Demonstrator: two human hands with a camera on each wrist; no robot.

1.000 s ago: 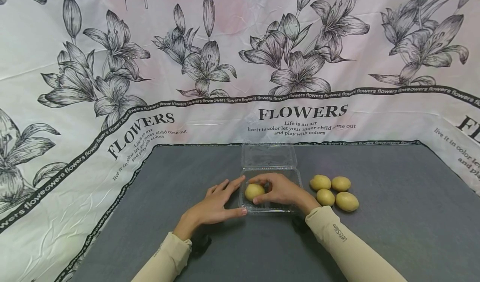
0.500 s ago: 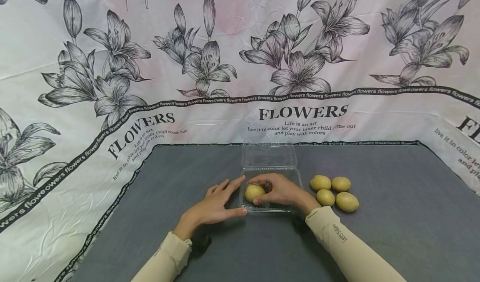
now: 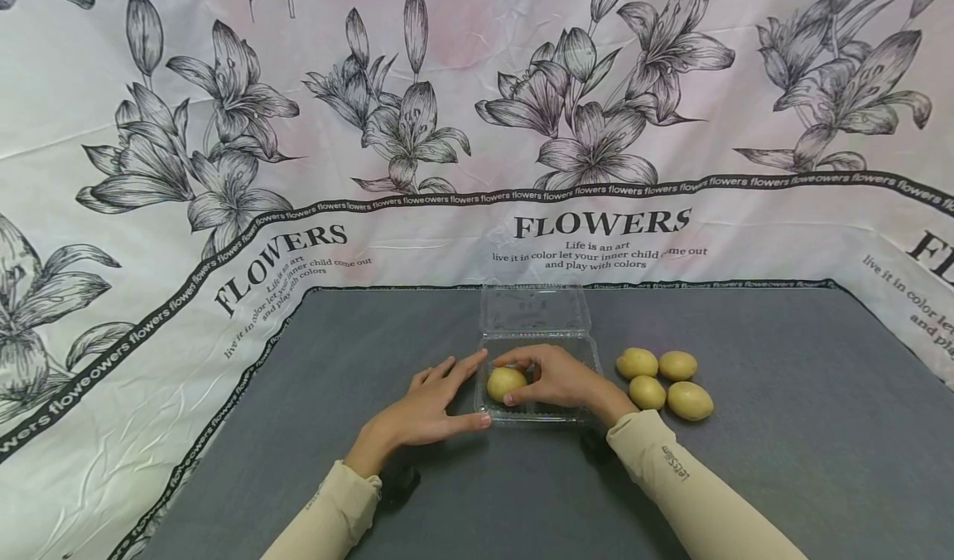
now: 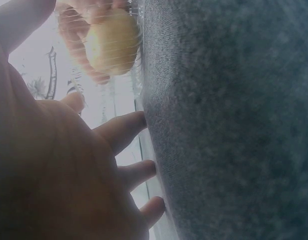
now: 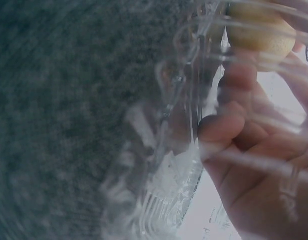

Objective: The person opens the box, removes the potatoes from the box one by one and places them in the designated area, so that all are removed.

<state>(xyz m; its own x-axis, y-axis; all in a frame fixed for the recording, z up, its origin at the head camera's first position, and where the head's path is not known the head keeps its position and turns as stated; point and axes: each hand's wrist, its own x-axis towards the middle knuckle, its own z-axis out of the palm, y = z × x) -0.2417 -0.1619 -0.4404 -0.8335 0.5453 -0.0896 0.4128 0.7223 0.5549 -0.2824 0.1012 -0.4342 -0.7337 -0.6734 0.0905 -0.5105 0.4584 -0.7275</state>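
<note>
A clear plastic clamshell box (image 3: 540, 417) lies on the grey table, its lid (image 3: 533, 310) tipped back behind it. Inside the box's left part is a yellow potato (image 3: 503, 385), which my right hand (image 3: 561, 378) holds between thumb and fingers. The right wrist view shows that potato (image 5: 261, 40) through the clear wall, with the lower fingers curled in. My left hand (image 3: 426, 407) is spread at the box's left side, thumb by the near corner and index finger at the rim. In the left wrist view, the left hand's fingers (image 4: 124, 129) reach down close to the cloth.
Right of the box, several more yellow potatoes (image 3: 647, 392) sit in a tight cluster near my right forearm. A flower-printed white cloth (image 3: 417, 237) hangs behind the table and along its left side. Dark objects (image 3: 399, 485) show under the wrists.
</note>
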